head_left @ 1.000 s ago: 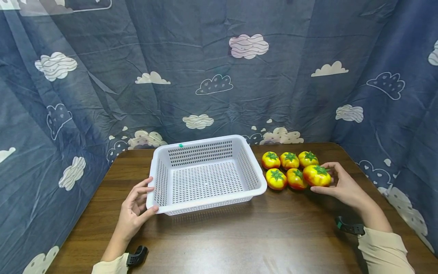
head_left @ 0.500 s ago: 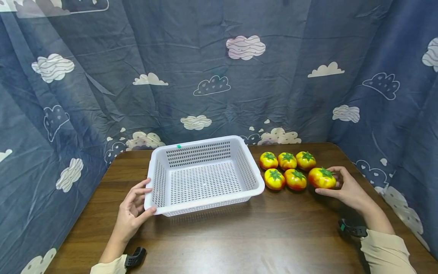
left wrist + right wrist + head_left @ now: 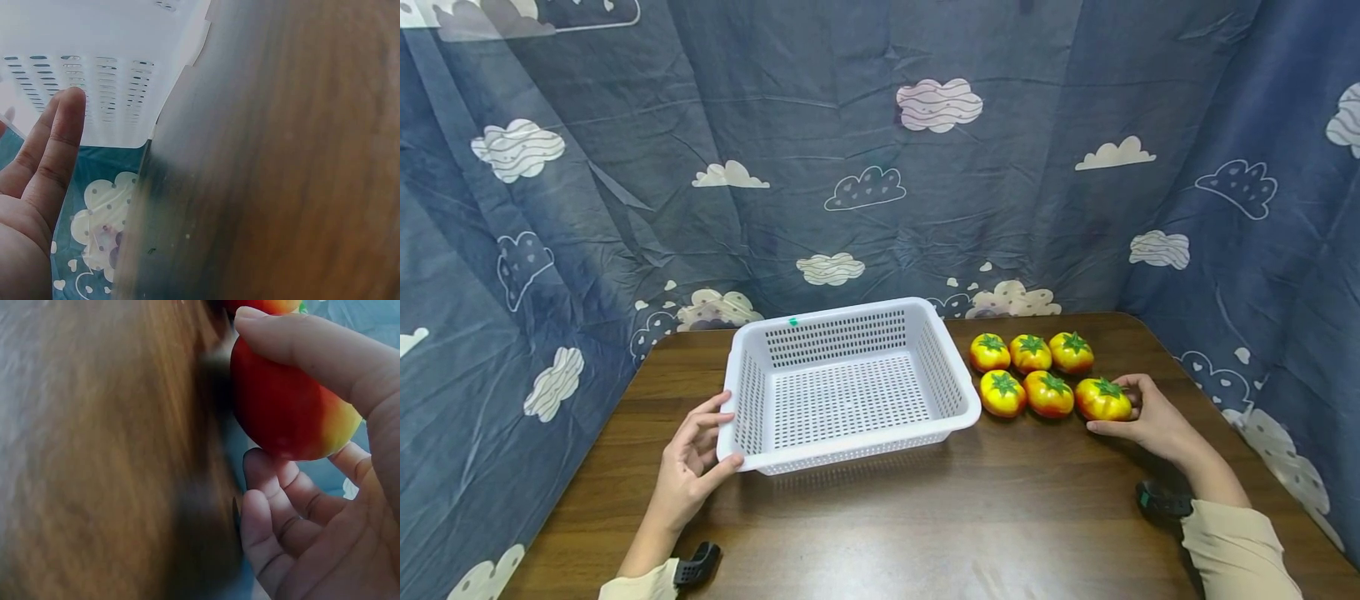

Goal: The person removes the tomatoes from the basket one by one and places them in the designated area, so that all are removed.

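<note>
In the head view my left hand (image 3: 688,458) holds the left front corner of a white plastic basket (image 3: 853,446), thumb at the front rim and fingertips at the left rim. Two of its fingers (image 3: 59,140) reach the slotted side wall in the left wrist view. My right hand (image 3: 1150,421) grips a red-and-yellow tomato (image 3: 1101,402) with a green star-shaped top, at the right end of the front row. The right wrist view has the thumb over this tomato (image 3: 287,406) and fingertips below it. Beside it sit a middle tomato (image 3: 1048,394) and a left tomato (image 3: 1002,394).
A back row of three similar tomatoes (image 3: 1030,354) stands behind the front row, right of the basket. Everything rests on a brown wooden table (image 3: 925,525). A blue cloud-patterned curtain (image 3: 865,125) hangs behind and at both sides.
My right hand has moved the tomato slightly right, then lowered it into line at the front row's right end. The left hand keeps its place at the basket.
</note>
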The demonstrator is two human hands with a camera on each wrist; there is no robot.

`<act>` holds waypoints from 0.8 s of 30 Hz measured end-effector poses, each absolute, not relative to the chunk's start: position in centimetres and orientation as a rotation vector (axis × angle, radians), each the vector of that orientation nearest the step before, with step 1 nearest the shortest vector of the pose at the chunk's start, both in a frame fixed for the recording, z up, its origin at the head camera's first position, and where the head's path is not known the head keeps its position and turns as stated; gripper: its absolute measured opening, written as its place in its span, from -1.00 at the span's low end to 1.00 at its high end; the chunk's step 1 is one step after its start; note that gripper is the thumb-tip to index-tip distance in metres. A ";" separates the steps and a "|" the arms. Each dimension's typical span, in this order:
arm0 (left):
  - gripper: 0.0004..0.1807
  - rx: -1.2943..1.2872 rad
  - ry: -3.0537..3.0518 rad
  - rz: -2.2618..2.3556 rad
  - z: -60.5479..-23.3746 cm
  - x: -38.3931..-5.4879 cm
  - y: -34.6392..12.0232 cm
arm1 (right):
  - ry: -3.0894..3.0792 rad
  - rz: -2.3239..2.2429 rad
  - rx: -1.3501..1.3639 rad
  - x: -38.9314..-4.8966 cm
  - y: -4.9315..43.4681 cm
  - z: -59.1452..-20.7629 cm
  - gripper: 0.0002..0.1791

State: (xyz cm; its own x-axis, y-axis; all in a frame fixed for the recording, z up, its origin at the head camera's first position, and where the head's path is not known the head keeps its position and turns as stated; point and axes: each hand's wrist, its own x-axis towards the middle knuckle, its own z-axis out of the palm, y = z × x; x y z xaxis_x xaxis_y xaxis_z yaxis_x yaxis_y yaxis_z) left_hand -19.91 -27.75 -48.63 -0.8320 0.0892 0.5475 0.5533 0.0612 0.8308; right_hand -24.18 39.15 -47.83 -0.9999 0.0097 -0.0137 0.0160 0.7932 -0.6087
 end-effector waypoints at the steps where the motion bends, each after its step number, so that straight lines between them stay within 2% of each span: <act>1: -0.42 -0.644 -1.995 -1.826 -48.6 -19.9 -27.8 | 2.968 -1.006 0.020 -24.2 39.0 -47.8 0.02; 24: -0.36 -0.646 -2.086 -1.725 -47.6 -20.2 -28.2 | 2.942 -1.030 -0.092 -24.0 38.2 -46.6 0.17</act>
